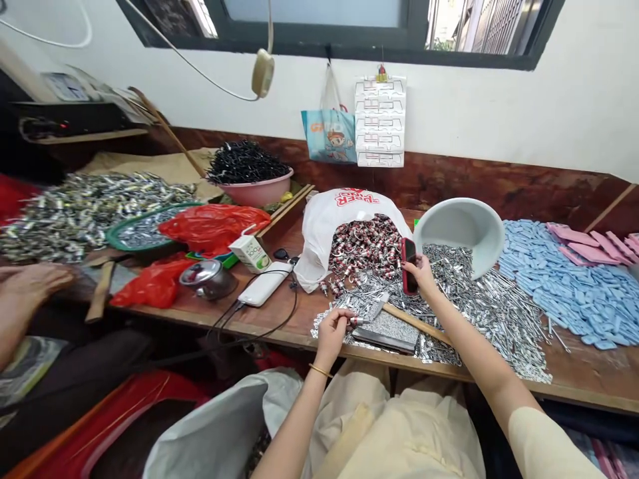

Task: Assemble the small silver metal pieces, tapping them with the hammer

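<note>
My left hand (331,334) is closed, pinching a small red-and-silver metal part (357,320) above the front of the table. A smartphone in a red case (410,266) stands upright in my right hand (423,274), its dark screen partly showing. Between my hands lies a hammer (419,324) with a wooden handle, its head on a grey block (392,330). Loose silver metal pieces (479,326) surround the block. Behind them a white plastic bag (319,229) lies open, spilling many red-and-silver parts (367,246) like the one I hold.
A grey basin (459,223) is tipped over metal pieces; blue pieces (574,286) are heaped at right. Leftward are a white power bank (265,285) with cables, a metal cup (207,279), a drink carton (250,253) and red bags (214,226). Another person's hand (30,286) is at far left.
</note>
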Available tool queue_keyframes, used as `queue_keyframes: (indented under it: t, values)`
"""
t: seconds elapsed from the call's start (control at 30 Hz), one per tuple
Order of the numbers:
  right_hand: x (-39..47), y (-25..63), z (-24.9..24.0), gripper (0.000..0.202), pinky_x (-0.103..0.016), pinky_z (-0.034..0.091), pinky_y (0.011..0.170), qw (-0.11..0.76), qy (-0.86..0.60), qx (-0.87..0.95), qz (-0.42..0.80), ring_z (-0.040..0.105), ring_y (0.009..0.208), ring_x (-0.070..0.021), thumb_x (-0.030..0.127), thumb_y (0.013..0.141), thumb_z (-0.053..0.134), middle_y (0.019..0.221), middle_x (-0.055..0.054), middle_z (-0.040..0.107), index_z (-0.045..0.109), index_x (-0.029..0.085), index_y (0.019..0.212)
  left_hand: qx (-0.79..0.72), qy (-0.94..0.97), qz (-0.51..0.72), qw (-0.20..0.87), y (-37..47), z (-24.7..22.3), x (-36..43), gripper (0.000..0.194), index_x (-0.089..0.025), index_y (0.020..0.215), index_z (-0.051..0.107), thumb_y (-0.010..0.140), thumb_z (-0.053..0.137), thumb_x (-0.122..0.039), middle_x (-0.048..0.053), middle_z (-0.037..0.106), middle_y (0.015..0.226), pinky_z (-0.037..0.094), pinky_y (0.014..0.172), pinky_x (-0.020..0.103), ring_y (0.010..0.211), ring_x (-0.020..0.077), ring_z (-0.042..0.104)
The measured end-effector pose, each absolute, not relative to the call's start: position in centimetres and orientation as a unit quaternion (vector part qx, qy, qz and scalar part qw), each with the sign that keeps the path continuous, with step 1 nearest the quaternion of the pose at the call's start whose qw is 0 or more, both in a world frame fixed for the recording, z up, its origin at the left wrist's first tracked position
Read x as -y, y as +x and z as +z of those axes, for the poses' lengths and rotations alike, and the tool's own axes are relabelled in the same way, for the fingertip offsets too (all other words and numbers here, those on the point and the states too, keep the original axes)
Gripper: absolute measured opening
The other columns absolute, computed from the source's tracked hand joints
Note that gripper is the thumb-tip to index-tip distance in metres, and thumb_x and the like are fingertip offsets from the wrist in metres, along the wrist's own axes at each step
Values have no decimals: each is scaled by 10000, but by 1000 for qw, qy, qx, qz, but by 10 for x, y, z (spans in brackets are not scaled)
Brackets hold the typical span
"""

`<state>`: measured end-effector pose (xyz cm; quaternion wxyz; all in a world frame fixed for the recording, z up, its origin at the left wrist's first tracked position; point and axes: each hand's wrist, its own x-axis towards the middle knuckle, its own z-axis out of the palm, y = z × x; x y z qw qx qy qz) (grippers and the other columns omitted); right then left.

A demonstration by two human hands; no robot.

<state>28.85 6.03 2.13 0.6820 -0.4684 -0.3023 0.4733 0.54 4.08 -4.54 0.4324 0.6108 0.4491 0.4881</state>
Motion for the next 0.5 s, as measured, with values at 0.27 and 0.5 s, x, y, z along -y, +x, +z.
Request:
queue_keyframes:
  t: [0.27,0.5]
  values:
    - [-104,255,10,292,-167,557,492,626,-307,219,683,607,608,-89,322,897,679,932,-5,716,585,240,1161,-452,606,482,443,4,-48,-40,170,-184,760,698,790,538,-232,31,706,792,547,554,245,636,145,638]
    - [-133,252,15,249,-167,623,630,625,-246,123,730,725,684,-104,205,950,584,790,20,739,586,218,1199,-456,605,480,442,2,-51,-36,160,-182,769,686,797,534,-222,23,685,767,537,550,237,628,140,625]
